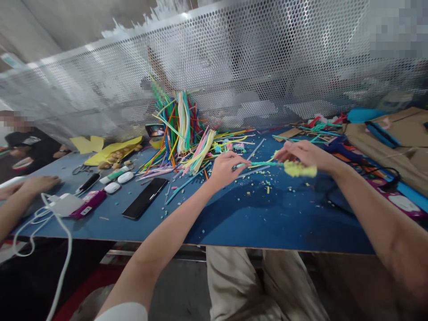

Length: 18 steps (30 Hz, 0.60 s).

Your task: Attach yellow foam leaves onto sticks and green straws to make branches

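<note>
A pipe-cleaner flower lies sideways above the table, with a fuzzy yellow head (300,169) and a twisted green stem (264,163). My left hand (228,168) pinches the stem near its far left end. My right hand (302,155) is above the stem beside the yellow head, its fingers curled together at a thin yellow-green strand (274,155) that meets the stem. The right fingertips are partly hidden and slightly blurred. Tiny green and yellow clippings (267,189) are scattered on the blue table (234,227) under my hands.
Bundles of coloured pipe cleaners (183,129) stand at the back against a perforated metal screen (267,67). A black phone (145,198), earbud cases (125,177) and a white charger (67,204) lie left. Another person's hand (42,183) rests far left. Brown cardboard (384,133) lies right.
</note>
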{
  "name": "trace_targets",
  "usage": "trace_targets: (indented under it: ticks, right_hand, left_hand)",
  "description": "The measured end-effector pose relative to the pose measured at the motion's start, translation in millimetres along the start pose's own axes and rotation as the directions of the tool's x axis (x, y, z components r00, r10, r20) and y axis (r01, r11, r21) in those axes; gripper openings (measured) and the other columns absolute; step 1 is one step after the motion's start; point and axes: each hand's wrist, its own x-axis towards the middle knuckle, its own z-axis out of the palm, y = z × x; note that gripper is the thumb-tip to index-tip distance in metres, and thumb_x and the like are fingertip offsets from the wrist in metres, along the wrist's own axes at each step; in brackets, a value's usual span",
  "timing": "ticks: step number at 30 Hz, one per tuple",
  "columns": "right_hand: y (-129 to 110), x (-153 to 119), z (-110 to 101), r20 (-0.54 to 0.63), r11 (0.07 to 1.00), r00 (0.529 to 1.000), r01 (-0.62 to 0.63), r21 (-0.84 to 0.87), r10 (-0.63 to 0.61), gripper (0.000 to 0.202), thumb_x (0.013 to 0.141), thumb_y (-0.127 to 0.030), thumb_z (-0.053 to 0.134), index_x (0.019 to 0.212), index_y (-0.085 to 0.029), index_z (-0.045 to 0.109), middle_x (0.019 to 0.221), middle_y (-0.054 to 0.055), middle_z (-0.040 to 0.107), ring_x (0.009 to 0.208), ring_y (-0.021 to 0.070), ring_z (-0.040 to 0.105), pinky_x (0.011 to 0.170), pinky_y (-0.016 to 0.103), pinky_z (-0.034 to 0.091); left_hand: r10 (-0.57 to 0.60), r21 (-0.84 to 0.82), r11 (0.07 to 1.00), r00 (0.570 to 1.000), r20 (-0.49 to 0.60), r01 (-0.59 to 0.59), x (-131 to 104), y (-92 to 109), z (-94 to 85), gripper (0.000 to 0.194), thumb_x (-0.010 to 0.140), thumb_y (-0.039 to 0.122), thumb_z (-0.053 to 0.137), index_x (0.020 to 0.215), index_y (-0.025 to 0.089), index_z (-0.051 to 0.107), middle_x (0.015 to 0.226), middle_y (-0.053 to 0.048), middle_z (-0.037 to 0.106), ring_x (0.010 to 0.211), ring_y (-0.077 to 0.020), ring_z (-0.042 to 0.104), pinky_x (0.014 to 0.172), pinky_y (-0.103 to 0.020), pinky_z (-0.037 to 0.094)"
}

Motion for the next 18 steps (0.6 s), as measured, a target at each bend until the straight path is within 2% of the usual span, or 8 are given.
trace_targets:
  ticks: [2,4,6,9,12,14,16,18]
  right_hand:
    - [0.6,0.0,-3.0,0.107,0.981,0.983,-0.160,0.111,0.148,0.059,0.092,-0.069,0.042,0.087,-0.022,0.077,0.087,0.009,0.078,0.083,0.0252,0.072,0.072,0.037,0.054]
    - [-1.2,-0.9,-4.9,0.184,0.962,0.958,-0.243,0.123,0.218,0.054,0.088,-0.069,0.050,0.083,-0.023,0.077,0.087,0.009,0.078,0.083,0.0255,0.071,0.075,0.038,0.054]
    - [-4.8,-2.0,-5.2,0.251,0.966,0.947,-0.234,0.109,0.201,0.048,0.085,-0.067,0.056,0.083,-0.025,0.079,0.088,0.008,0.078,0.084,0.0257,0.070,0.080,0.040,0.054]
    - [-10.3,-2.9,-3.4,0.290,0.979,0.952,-0.149,0.141,0.103,0.038,0.082,-0.062,0.065,0.085,-0.027,0.079,0.089,0.006,0.077,0.081,0.0240,0.069,0.082,0.039,0.054]
    - [-11.6,-2.5,-0.4,0.266,0.981,0.961,-0.118,0.154,0.074,0.034,0.077,-0.057,0.073,0.092,-0.026,0.078,0.085,0.005,0.076,0.071,0.0208,0.067,0.073,0.037,0.054]
    - [-9.6,-1.7,2.3,0.228,0.988,0.971,-0.104,0.112,0.076,0.036,0.074,-0.054,0.076,0.095,-0.024,0.078,0.084,0.005,0.076,0.072,0.0213,0.067,0.070,0.036,0.054]
    - [-6.1,-0.6,5.7,0.157,0.998,0.986,-0.053,0.017,0.050,0.037,0.075,-0.054,0.076,0.096,-0.025,0.078,0.085,0.005,0.076,0.075,0.0229,0.068,0.070,0.036,0.054]
    - [-1.9,0.6,9.3,0.030,0.987,0.999,0.030,-0.161,-0.026,0.033,0.079,-0.054,0.072,0.094,-0.026,0.079,0.086,0.005,0.077,0.077,0.0247,0.069,0.070,0.038,0.052]
  left_hand:
    - [0.130,0.106,0.986,0.991,-0.019,-0.128,-3.4,-1.7,2.4,0.013,0.091,0.034,0.066,0.098,0.031,0.077,0.085,0.000,0.074,0.085,-0.0142,0.066,0.080,-0.030,0.046]
    - [0.202,0.178,0.966,0.978,-0.059,-0.189,-5.2,-1.7,3.0,0.013,0.090,0.030,0.066,0.098,0.035,0.076,0.085,0.002,0.075,0.085,-0.0137,0.066,0.080,-0.031,0.044]
    - [0.236,0.221,0.952,0.967,-0.096,-0.211,-5.2,-0.6,1.4,0.015,0.090,0.027,0.067,0.098,0.035,0.076,0.086,0.003,0.077,0.086,-0.0139,0.066,0.081,-0.031,0.043]
    - [0.274,0.254,0.937,0.956,-0.103,-0.241,-3.9,1.6,-2.2,0.018,0.090,0.024,0.066,0.101,0.036,0.075,0.090,0.004,0.078,0.086,-0.0146,0.066,0.082,-0.033,0.042]
    - [0.271,0.272,0.932,0.960,-0.077,-0.241,-3.6,2.3,-3.0,0.020,0.092,0.025,0.064,0.104,0.037,0.075,0.093,0.004,0.079,0.086,-0.0153,0.066,0.081,-0.034,0.042]
    - [0.222,0.276,0.941,0.973,-0.067,-0.196,-4.2,1.1,-0.9,0.018,0.093,0.028,0.062,0.102,0.036,0.076,0.092,0.002,0.079,0.085,-0.0155,0.066,0.081,-0.034,0.042]
    - [0.130,0.256,0.961,0.989,-0.068,-0.109,-4.9,-1.4,2.7,0.016,0.093,0.032,0.063,0.101,0.034,0.077,0.087,0.000,0.078,0.084,-0.0156,0.067,0.082,-0.033,0.042]
    - [0.030,0.185,0.982,1.000,-0.011,-0.027,-5.2,-3.9,6.3,0.018,0.092,0.039,0.064,0.102,0.031,0.077,0.082,-0.001,0.077,0.081,-0.0158,0.067,0.081,-0.033,0.043]
